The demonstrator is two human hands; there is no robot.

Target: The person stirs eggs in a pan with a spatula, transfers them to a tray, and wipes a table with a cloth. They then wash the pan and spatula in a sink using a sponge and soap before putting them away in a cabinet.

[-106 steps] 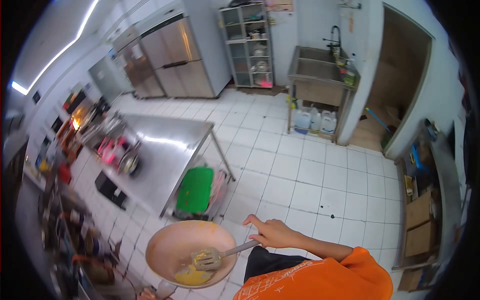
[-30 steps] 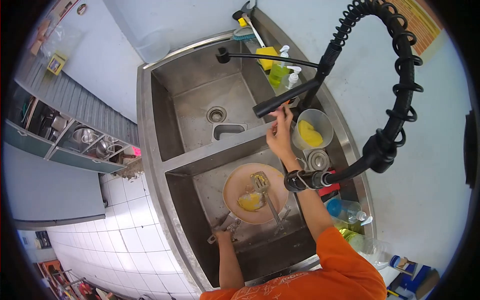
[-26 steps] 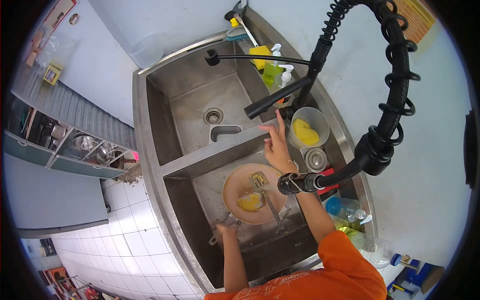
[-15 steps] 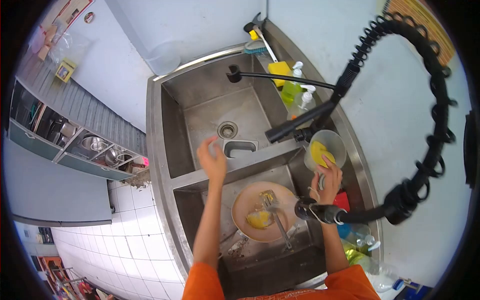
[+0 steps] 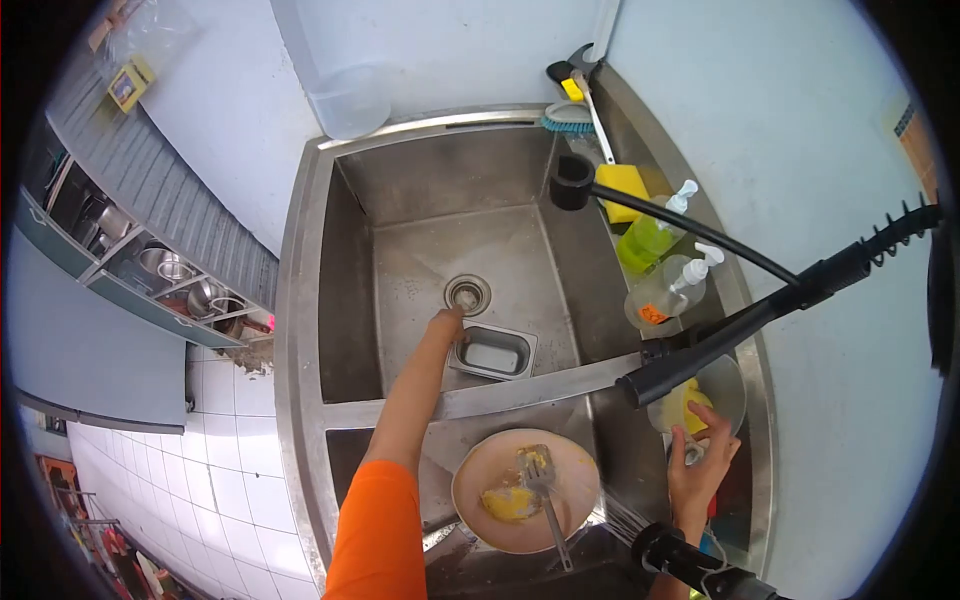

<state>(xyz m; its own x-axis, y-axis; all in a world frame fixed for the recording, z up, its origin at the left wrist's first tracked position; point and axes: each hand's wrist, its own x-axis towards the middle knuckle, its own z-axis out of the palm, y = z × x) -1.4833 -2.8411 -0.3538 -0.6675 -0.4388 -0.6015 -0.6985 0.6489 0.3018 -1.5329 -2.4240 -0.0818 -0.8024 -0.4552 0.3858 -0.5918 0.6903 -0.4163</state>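
Note:
My left hand [image 5: 446, 326] reaches into the far basin, at the corner of a small rectangular metal container [image 5: 508, 372] and close to the drain [image 5: 467, 294]; its fingers are mostly hidden behind the hand. On the right, my right hand [image 5: 702, 462] has its fingers closed on a yellow sponge [image 5: 692, 402] at a translucent plastic tub [image 5: 728, 385]. Down in the near basin lies a pan [image 5: 478, 465] with yellow food residue. A slotted turner [image 5: 550, 510] rests across it. Water sprays from the black faucet head [image 5: 655, 548] beside the pan.
Along the right ledge stand a green soap bottle [image 5: 645, 240], a clear pump bottle [image 5: 660, 292], another yellow sponge [image 5: 622, 190] and a brush [image 5: 568, 118]. A black faucet arm [image 5: 740, 320] crosses above the ledge. The steel divider [image 5: 500, 400] separates the basins.
My left hand has gone down and forward to the metal container in the far basin. My right hand stays at the tub with the sponge. The camera view has shifted.

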